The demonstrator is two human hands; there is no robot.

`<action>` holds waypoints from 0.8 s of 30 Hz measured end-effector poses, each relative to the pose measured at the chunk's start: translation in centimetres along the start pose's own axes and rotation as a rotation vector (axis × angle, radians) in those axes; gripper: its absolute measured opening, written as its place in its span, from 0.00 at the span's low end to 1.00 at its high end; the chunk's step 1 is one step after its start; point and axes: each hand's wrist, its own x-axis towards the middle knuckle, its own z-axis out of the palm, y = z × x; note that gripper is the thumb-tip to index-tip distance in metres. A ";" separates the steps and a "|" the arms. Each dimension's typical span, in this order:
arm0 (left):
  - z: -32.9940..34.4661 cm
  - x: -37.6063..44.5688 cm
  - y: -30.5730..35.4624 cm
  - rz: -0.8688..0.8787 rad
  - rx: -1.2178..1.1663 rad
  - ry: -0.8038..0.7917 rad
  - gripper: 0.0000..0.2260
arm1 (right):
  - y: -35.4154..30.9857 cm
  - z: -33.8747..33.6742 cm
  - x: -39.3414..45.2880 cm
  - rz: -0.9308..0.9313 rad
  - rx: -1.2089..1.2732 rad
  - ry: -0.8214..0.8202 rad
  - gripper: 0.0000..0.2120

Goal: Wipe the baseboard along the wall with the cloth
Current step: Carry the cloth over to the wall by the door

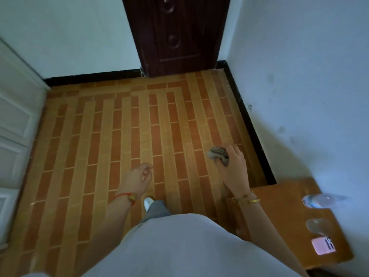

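Head view | right hand (233,166) grips cloth (218,153), partly hidden | baseboard (249,128) apart

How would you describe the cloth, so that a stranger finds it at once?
Start at the dark door and follow the black baseboard along the right wall. Near it, above the tiled floor, the right hand grips the cloth: a crumpled grey-brown wad, the only fabric held.

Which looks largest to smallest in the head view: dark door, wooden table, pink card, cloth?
1. dark door
2. wooden table, nearer the camera, so its rank against the door is unsure
3. cloth and pink card look alike; unranked.
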 end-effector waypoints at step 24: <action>-23.7 4.8 -27.1 -0.460 -0.092 0.326 0.11 | -28.9 31.3 18.7 -0.427 0.014 -0.452 0.14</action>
